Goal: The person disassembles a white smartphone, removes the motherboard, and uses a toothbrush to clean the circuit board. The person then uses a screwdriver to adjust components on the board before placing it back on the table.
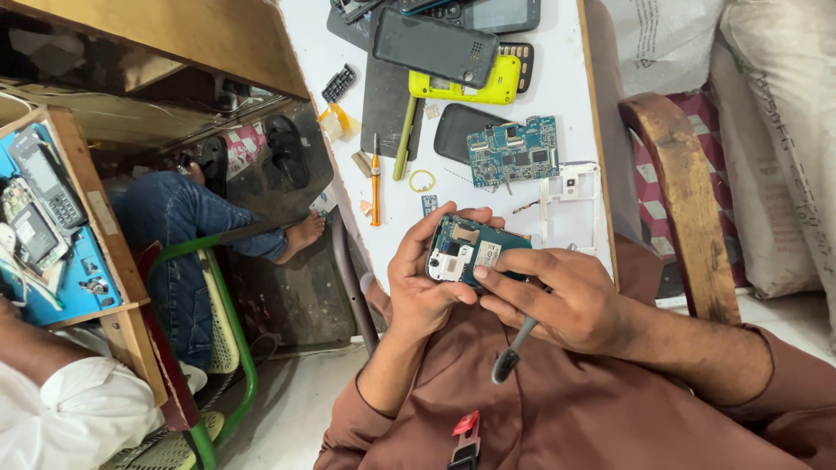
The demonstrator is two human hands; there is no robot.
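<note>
My left hand point(418, 278) grips an opened teal mobile phone point(470, 248) with its back off and its inner parts showing. My right hand point(557, 296) rests against the phone's lower edge, with a fingertip on it. A grey-handled tool point(514, 348) sticks out below the right hand, held in its fingers. Both hands are just in front of the near edge of the white table point(566, 96).
On the table lie a blue circuit board point(512, 150), a white phone frame point(570, 196), a black back cover point(457, 130), a yellow phone point(461, 87), a dark phone point(435, 48), an orange screwdriver point(375, 183) and a green-handled tool point(403, 139). Another person sits at left.
</note>
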